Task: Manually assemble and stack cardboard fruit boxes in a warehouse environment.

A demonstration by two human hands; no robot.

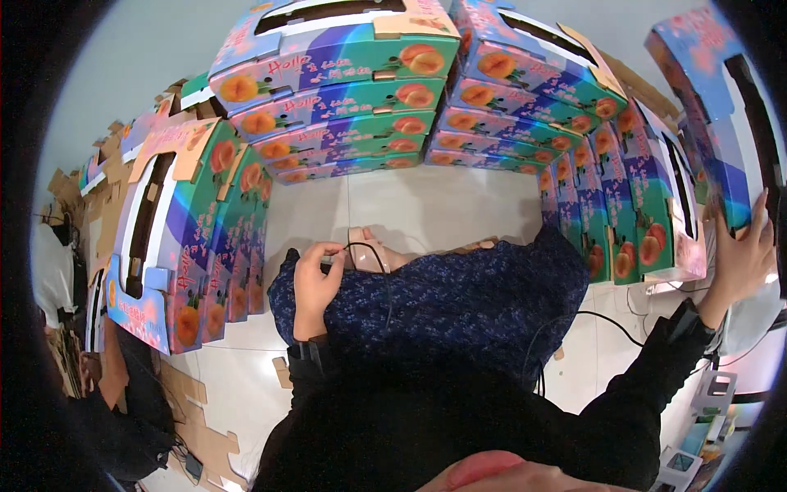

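At the right, my right hand [742,254] grips the lower end of a printed fruit carton [713,107], which stands tilted beside the stacks. Its thumb lies on one face and its fingers reach round the edge. The carton is blue and pink with a long dark slot in its top. My left hand [318,283] hovers over my lap, its thumb and fingers pinched at the end of a thin black cable [379,261] that loops down over the dark blue patterned skirt [443,303].
Stacked fruit cartons stand ahead [344,107] and ahead right [525,98]. More cartons lean in rows at left [193,238] and right [615,205]. Flat brown cardboard [197,410] lies lower left. At the left edge another person's hand [113,373] shows. A black cable [611,320] crosses the floor.
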